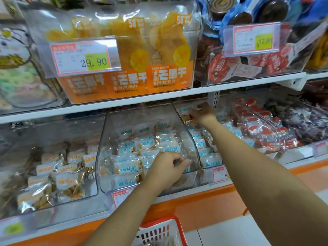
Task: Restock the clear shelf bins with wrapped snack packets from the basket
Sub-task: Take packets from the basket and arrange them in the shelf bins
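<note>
glossy clear plastic shelf bins point(191, 139) hold shiny, crinkled plastic-wrapped snack packets point(127, 166), paper price tags point(80, 58) sit in clear sleeves, the shelf point(124, 103) is smooth white, the basket point(159, 229) red-rimmed white plastic.

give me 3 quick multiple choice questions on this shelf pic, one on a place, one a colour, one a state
1. Where is the right hand?
A on the top shelf
B far back in a lower bin
C on the floor

2. What colour is the rim of the basket?
A red
B blue
C green

3. What is the right hand doing?
A hanging loose
B pressing flat
C gripping a packet

Answers:
1 B, it reaches deep into the clear bin under the upper shelf.
2 A, the rim at the bottom of the view is red.
3 C, its fingers curl round a wrapped packet.
</note>
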The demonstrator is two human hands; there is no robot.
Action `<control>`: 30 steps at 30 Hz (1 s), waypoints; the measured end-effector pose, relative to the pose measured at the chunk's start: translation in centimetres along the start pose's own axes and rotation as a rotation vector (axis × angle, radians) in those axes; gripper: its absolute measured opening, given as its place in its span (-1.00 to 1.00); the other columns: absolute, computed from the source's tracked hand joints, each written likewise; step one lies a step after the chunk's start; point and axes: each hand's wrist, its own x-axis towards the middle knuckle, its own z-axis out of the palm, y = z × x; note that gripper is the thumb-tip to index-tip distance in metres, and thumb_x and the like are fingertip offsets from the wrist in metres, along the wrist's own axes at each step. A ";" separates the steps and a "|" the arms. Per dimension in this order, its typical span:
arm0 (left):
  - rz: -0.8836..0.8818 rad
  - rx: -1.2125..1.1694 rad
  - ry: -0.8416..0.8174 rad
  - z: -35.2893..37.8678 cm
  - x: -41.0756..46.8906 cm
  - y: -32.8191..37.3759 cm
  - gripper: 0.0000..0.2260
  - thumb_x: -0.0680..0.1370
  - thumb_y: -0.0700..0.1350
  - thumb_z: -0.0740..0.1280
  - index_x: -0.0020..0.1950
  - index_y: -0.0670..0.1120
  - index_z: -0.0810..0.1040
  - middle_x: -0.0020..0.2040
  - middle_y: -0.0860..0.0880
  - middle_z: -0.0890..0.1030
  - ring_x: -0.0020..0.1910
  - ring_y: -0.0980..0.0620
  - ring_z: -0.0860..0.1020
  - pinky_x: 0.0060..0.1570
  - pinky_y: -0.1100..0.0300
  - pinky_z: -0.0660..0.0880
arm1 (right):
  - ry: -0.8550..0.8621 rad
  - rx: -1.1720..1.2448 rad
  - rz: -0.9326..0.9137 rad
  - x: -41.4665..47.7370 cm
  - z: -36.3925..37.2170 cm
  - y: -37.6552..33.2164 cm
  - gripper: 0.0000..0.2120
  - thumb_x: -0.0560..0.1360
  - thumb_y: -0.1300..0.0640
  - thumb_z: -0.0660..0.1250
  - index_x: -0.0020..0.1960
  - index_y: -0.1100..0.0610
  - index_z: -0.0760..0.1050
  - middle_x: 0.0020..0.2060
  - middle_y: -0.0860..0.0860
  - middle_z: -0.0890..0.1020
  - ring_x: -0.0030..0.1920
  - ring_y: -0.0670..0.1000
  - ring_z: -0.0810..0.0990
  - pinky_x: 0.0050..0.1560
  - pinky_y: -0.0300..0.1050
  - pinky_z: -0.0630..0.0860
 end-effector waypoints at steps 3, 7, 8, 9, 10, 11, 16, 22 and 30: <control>0.012 -0.106 0.061 -0.3 -0.9 0.2 -0.77 0.56 0.07 0.30 -0.15 -0.02 0.66 -0.20 0.05 0.65 -0.16 0.11 0.59 -0.02 0.08 0.56 | 0.075 0.029 -0.079 -4.0 -1.6 -0.8 -0.75 0.58 0.18 0.25 0.20 0.29 0.47 -0.03 0.14 0.56 -0.04 0.11 0.56 -0.51 -0.47 0.30; 0.159 -0.124 0.240 -0.6 -3.5 0.1 -0.80 0.58 -0.02 0.30 -0.13 -0.06 0.65 -0.16 0.09 0.61 -0.14 0.23 0.52 -0.12 0.41 0.39 | 0.083 -0.085 -0.286 -10.4 -2.9 -0.7 -0.80 0.55 0.04 0.31 -0.16 0.16 0.48 -0.29 -0.02 0.54 -0.24 -0.01 0.51 -0.33 -0.19 0.29; 0.208 -0.115 0.305 -0.6 -4.6 0.0 -0.79 0.57 -0.02 0.30 -0.16 -0.08 0.64 -0.18 0.05 0.60 -0.15 0.20 0.51 -0.16 0.43 0.36 | 0.053 -0.112 -0.324 -12.2 -3.0 -0.4 -0.73 0.56 0.02 0.31 -0.24 0.14 0.41 -0.38 -0.07 0.46 -0.33 -0.08 0.44 -0.38 -0.21 0.28; 0.246 -0.112 0.358 -0.7 -6.0 -0.3 -0.76 0.56 -0.01 0.29 -0.20 -0.11 0.61 -0.21 0.02 0.58 -0.17 0.16 0.49 -0.18 0.41 0.36 | 0.023 -0.146 -0.368 -14.1 -3.0 0.2 -0.67 0.56 0.02 0.31 -0.29 0.15 0.34 -0.44 -0.06 0.39 -0.39 -0.11 0.37 -0.41 -0.24 0.26; 0.263 -0.117 0.390 -0.7 -7.6 -0.8 -0.71 0.55 0.01 0.27 -0.25 -0.14 0.58 -0.26 -0.01 0.55 -0.21 0.12 0.47 -0.20 0.36 0.36 | -0.005 -0.177 -0.409 -16.2 -2.9 0.7 -0.64 0.56 0.02 0.30 -0.30 0.17 0.30 -0.46 -0.01 0.34 -0.42 -0.09 0.32 -0.41 -0.21 0.24; 0.258 -0.126 0.403 -0.7 -9.2 -1.4 -0.67 0.54 0.03 0.25 -0.30 -0.17 0.53 -0.31 -0.04 0.50 -0.25 0.10 0.44 -0.23 0.31 0.35 | -0.040 -0.201 -0.450 -18.1 -2.7 1.6 -0.61 0.57 0.03 0.30 -0.32 0.17 0.26 -0.47 0.04 0.30 -0.43 -0.04 0.28 -0.39 -0.14 0.22; 0.018 -0.118 0.164 0.6 -16.7 -6.2 -0.59 0.56 0.03 0.30 -0.39 -0.16 0.33 -0.44 -0.11 0.31 -0.42 0.06 0.30 -0.34 0.17 0.23 | -0.371 -0.576 -0.464 -25.1 -0.3 6.0 -0.58 0.57 -0.04 0.27 -0.36 0.05 0.20 -0.46 0.00 0.35 -0.39 0.00 0.35 -0.43 -0.11 0.21; -0.337 -0.034 -0.331 4.6 -22.5 -11.9 -0.81 0.56 -0.08 0.34 -0.22 -0.11 0.47 -0.22 -0.10 0.53 -0.23 0.01 0.50 -0.21 0.34 0.41 | -0.809 -0.885 -0.358 -32.0 3.2 13.8 -0.69 0.60 0.00 0.20 0.28 0.10 0.48 0.19 0.04 0.54 0.21 0.08 0.50 0.15 -0.05 0.45; -0.230 0.073 -0.503 13.6 -26.9 -12.2 -0.71 0.56 -0.08 0.32 0.28 -0.09 0.52 0.24 -0.04 0.56 0.17 0.00 0.52 0.14 0.23 0.41 | -0.947 -0.933 -0.419 -35.6 4.5 19.0 -0.45 0.63 0.11 0.13 0.55 0.11 0.00 0.55 0.10 -0.10 0.22 0.17 0.52 0.11 0.16 0.52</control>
